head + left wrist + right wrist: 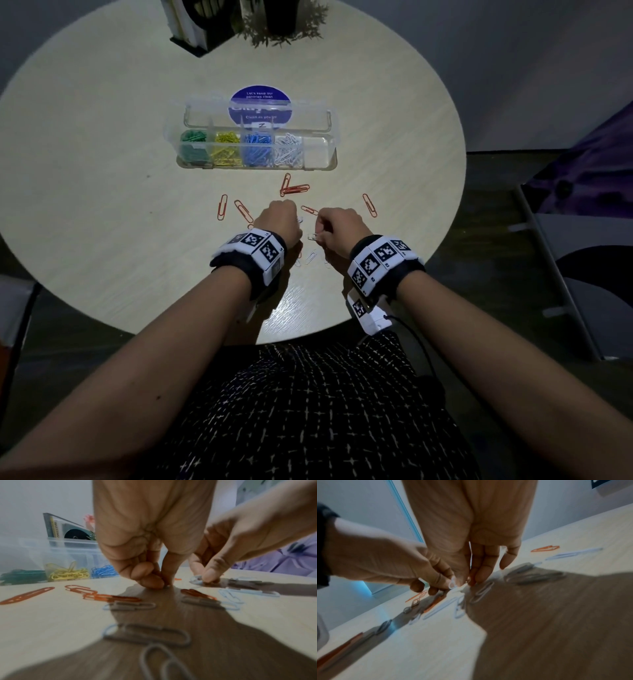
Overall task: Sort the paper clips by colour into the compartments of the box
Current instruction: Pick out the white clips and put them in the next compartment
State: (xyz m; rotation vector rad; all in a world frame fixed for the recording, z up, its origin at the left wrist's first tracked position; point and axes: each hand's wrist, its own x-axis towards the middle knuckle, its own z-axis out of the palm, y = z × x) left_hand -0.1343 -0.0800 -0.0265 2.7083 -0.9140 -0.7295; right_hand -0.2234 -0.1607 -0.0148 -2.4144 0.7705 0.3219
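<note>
The clear compartment box (320, 150) lies open at mid-table, holding green, yellow, blue and white clips; its rightmost compartment is bare. Several red paper clips (294, 188) lie scattered in front of it, and white paper clips (311, 257) lie nearer me. My left hand (284, 216) has its fingers curled, tips pinched on the table (163, 585), with a pale clip end (300, 219) showing beside them. My right hand (329, 228) pinches a white paper clip (312, 236) just above the table, also seen in the left wrist view (196, 580). Both hands nearly touch.
A blue round sticker (260, 99) shows under the box's open lid (205, 114). A file holder (191, 27) and a potted plant (284, 24) stand at the far edge. The round table's near edge (308, 337) is close to my lap.
</note>
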